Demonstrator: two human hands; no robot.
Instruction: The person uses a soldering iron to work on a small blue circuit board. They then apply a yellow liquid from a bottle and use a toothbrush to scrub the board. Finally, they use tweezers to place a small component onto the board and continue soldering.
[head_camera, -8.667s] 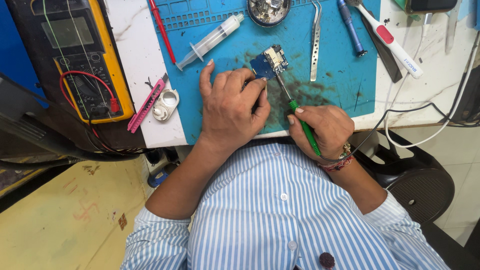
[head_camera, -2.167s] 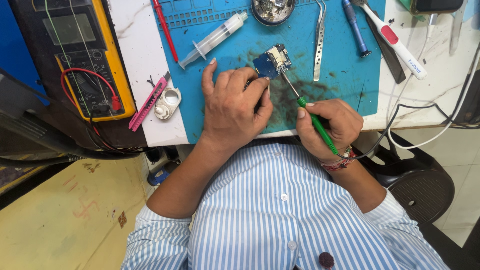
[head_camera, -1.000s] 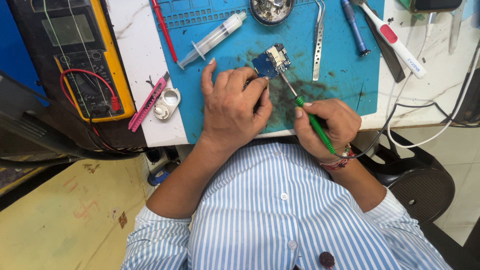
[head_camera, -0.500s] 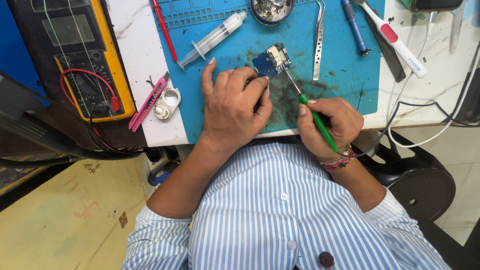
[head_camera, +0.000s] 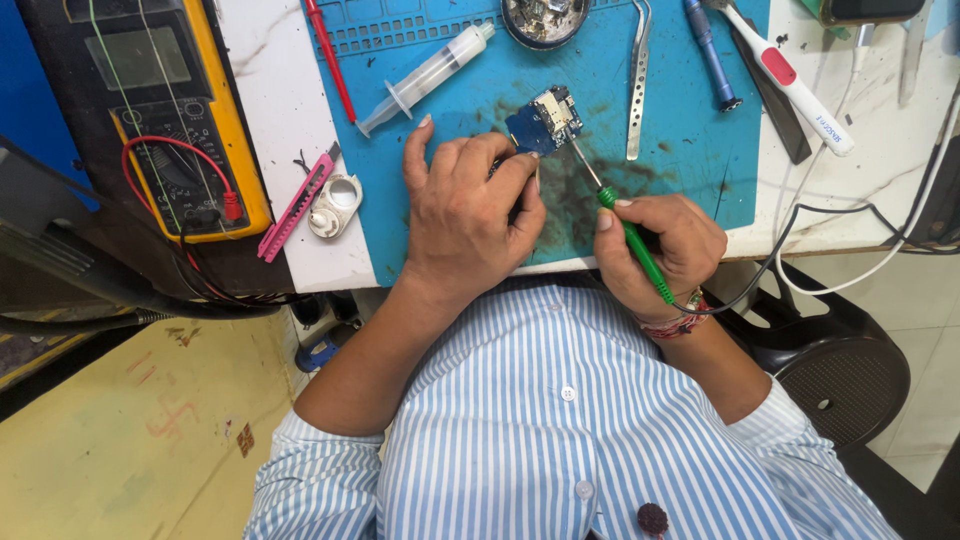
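Note:
A small blue circuit board (head_camera: 542, 122) lies on the blue work mat (head_camera: 430, 130). My left hand (head_camera: 470, 210) rests on the mat with its fingertips pressing the board's near left edge. In my right hand (head_camera: 660, 245) is a green-handled soldering iron (head_camera: 630, 240), held like a pen. Its metal tip points up and left and touches the board's right side. A dark cord runs from the iron's rear off to the right.
A clear syringe (head_camera: 425, 78), metal tweezers (head_camera: 636, 80), a blue pen tool (head_camera: 708, 50), a white and red tool (head_camera: 790, 80) and a round metal dish (head_camera: 545, 18) lie on the mat. Left of it are a yellow multimeter (head_camera: 170, 110), a pink cutter (head_camera: 295, 205) and a red probe (head_camera: 330, 55).
My right hand has made small shifts with the iron, its tip staying at the board's right side. My left hand and the board have stayed put.

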